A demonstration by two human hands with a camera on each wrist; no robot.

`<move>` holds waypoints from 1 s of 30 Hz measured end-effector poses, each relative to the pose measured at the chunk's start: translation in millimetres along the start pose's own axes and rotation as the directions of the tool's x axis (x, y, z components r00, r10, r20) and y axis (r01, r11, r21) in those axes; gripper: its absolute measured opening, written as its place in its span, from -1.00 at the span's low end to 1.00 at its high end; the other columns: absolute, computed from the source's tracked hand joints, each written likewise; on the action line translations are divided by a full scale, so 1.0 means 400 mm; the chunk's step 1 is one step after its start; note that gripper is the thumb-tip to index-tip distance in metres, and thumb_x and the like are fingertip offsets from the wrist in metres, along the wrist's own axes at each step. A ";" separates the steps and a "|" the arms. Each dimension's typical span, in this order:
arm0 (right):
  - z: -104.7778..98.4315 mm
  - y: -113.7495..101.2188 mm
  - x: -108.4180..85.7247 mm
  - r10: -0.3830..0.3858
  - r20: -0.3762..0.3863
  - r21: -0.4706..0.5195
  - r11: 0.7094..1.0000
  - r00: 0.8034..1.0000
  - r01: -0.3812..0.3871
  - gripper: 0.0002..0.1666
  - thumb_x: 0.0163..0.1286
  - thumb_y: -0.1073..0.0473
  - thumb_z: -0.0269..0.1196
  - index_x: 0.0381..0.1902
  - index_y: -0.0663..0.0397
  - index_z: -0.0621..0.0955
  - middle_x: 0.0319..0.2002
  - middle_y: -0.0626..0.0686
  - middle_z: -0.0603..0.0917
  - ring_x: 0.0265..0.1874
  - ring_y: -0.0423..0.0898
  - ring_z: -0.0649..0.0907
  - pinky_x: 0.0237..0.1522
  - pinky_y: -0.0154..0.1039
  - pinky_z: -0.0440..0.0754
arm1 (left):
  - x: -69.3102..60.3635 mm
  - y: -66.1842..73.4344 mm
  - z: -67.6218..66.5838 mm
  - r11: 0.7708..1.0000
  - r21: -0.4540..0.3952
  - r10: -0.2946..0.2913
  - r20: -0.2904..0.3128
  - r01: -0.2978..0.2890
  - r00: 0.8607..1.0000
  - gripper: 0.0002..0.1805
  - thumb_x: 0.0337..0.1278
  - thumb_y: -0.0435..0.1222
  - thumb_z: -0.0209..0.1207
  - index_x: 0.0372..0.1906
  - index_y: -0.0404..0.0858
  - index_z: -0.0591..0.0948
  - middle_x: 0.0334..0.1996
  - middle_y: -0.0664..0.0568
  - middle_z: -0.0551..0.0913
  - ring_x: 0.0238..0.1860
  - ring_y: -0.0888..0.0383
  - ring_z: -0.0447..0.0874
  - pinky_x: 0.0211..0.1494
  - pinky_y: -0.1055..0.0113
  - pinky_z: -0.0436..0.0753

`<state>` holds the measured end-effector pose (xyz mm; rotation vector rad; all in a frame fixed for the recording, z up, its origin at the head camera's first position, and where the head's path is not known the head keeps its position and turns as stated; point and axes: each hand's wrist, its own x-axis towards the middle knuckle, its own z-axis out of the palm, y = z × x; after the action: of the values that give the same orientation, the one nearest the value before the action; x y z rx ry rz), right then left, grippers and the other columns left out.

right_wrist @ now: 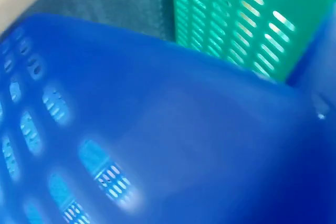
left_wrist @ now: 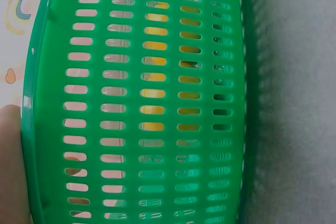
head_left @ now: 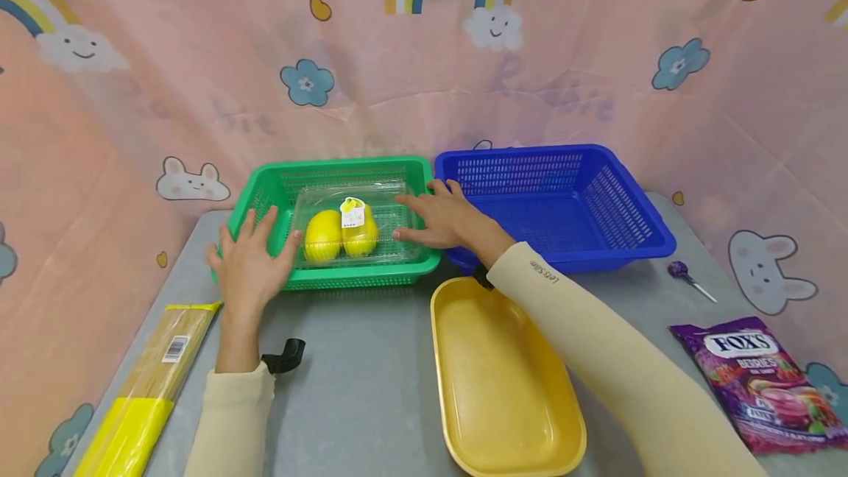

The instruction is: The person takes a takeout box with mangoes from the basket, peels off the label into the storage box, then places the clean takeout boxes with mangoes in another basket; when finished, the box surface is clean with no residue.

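A clear plastic box (head_left: 391, 230) with two yellow fruits (head_left: 323, 235), which look like lemons, lies inside the green basket (head_left: 358, 274). A white label is on the box. My left hand (head_left: 255, 260) is over the basket's front left corner, fingers spread and thumb towards the box. At the right end my right hand (head_left: 447, 219) reaches across the rim, its fingers extended towards the box. Whether either hand touches the box or rim is hard to tell. Through the basket's slots (left_wrist: 154, 93) in the left wrist view, yellow shows.
A blue basket (head_left: 636, 250) adjoins the green one on the right. Nearer stands a yellow tray (head_left: 506, 389), partly under my right arm. A noodle-like packet (head_left: 146, 389) lies at left; a lollipop (head_left: 679, 269) and purple candy bag (head_left: 762, 385) lie at right.
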<state>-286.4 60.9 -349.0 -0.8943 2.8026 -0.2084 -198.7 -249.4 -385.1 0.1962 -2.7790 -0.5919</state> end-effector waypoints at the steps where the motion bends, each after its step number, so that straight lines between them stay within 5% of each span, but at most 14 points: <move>1: 0.002 -0.001 -0.001 -0.003 -0.006 -0.020 1.000 1.000 0.003 -0.09 0.49 -0.49 -0.07 0.63 -0.24 0.16 0.50 0.06 0.42 0.60 0.28 0.07 0.56 0.37 -0.18 | 0.000 -0.001 0.000 1.000 0.000 0.000 0.001 0.000 1.000 -0.23 0.41 0.25 -0.07 0.58 -0.01 0.27 0.59 -0.27 0.15 0.52 -0.63 -0.11 0.43 -0.56 -0.15; 5: 0.022 0.006 -0.002 -0.017 -0.050 -0.055 0.998 0.999 0.014 -0.10 0.49 -0.51 -0.11 0.63 -0.27 0.16 0.49 0.08 0.42 0.59 0.25 0.08 0.54 0.37 -0.12 | -0.001 -0.008 0.000 1.000 -0.008 0.002 0.006 -0.002 1.000 -0.23 0.42 0.26 -0.08 0.58 -0.01 0.27 0.58 -0.26 0.18 0.53 -0.61 -0.10 0.44 -0.51 -0.08; 12: 0.047 0.024 -0.006 -0.020 -0.121 0.082 0.996 0.992 0.030 -0.19 0.46 -0.46 0.03 0.55 -0.33 0.33 0.48 0.06 0.45 0.61 0.23 0.01 0.51 0.41 -0.17 | 0.000 -0.014 -0.001 1.000 -0.018 0.004 0.010 -0.003 1.000 -0.22 0.42 0.27 -0.08 0.58 0.00 0.27 0.57 -0.26 0.21 0.54 -0.61 -0.14 0.44 -0.48 -0.06; 24: 0.050 0.008 0.001 -0.037 -0.136 0.115 0.992 0.990 0.053 -0.12 0.42 -0.45 0.10 0.58 -0.30 0.28 0.28 0.00 0.66 0.62 0.22 0.02 0.51 0.40 -0.32 | 0.004 -0.027 -0.003 0.999 -0.035 0.006 -0.019 -0.006 1.000 -0.28 0.44 0.16 -0.02 0.58 -0.02 0.28 0.54 -0.25 0.28 0.54 -0.57 -0.06 0.40 -0.50 0.01; 30: 0.051 -0.009 0.009 -0.057 -0.121 0.140 0.987 0.991 0.074 -0.11 0.42 -0.46 0.09 0.58 -0.29 0.27 0.23 -0.03 0.68 0.56 0.16 0.19 0.51 0.38 -0.23 | 0.006 -0.031 -0.008 0.999 -0.043 -0.002 -0.026 0.001 1.000 -0.31 0.46 0.10 0.00 0.57 -0.03 0.30 0.55 -0.23 0.28 0.54 -0.50 0.02 0.40 -0.50 0.05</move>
<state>-282.5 54.3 -368.6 -0.9697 2.8213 -0.4816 -199.1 -262.3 -386.7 0.1958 -2.7388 -0.6450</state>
